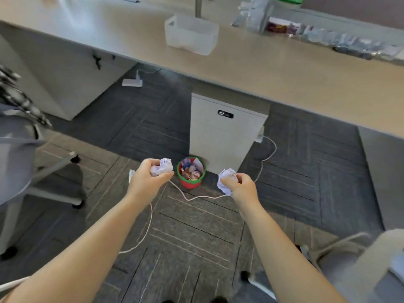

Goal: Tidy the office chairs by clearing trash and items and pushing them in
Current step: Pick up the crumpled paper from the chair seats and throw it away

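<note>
Chairs: one [15,145] sits off to the left and another [360,259] at the lower right, both pulled out from the tabletop [262,68]. The left hand [150,178] has its fingers curled round a paper wad [162,168], and the right hand [242,186] grips another wad [226,180]. Both hover above the floor either side of a small red bin [191,173] full of trash, in front of a white cabinet [223,136].

Office setting: long worktop [251,68], drawer pedestal [223,136] beneath, swivel chair [19,154] on grey carpet tiles [192,232], trailing cable [196,197].
</note>
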Demonstrator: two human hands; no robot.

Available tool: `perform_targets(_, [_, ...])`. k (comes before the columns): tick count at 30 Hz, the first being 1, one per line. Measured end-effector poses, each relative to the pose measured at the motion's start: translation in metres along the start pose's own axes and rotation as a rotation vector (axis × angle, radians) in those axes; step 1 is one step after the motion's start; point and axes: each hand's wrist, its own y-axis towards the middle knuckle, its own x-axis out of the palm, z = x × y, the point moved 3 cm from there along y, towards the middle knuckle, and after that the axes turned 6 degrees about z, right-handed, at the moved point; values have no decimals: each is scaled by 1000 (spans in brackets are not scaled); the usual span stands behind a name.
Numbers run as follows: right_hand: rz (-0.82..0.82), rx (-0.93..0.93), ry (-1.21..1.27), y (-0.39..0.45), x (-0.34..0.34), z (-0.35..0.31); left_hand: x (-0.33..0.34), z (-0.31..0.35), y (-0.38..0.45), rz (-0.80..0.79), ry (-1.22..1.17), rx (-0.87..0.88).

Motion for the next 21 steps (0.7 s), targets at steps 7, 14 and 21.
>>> perform_targets(7, [-75,189,-58,78,63,47,15,-59,66,-13,27,-184])
perform_targets(14, [-114,337,-70,195,114,87,65,-94,159,-2,57,-296])
perform_targets(21, [-34,352,-60,291,157,99,107,-128,229,-31,51,-389])
